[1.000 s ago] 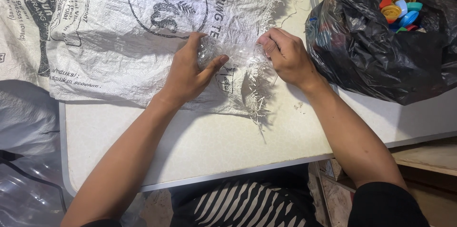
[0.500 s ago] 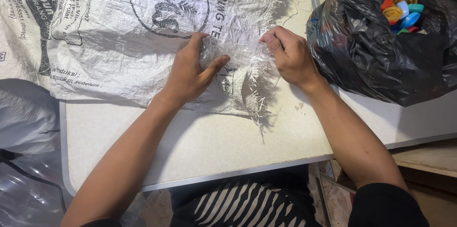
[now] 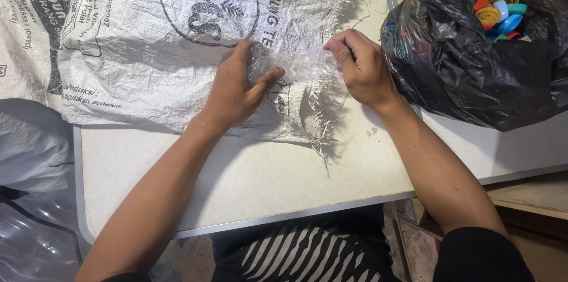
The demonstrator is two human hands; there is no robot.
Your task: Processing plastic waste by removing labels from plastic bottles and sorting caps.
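Nearby, black bag (image 3: 467, 75) of caps (image 3: 500, 13) crowds right hand (image 3: 364, 69).

Bright, even light falls from above onto the pale tabletop (image 3: 248, 181), with the woven white sack (image 3: 148, 39) almost washed out at the upper edge. Soft shadows pool under both forearms and beneath the sack's frayed hem. The black plastic bag (image 3: 473, 63) shows small glossy highlights. Focus is sharp throughout; the lower corners are dimmer.
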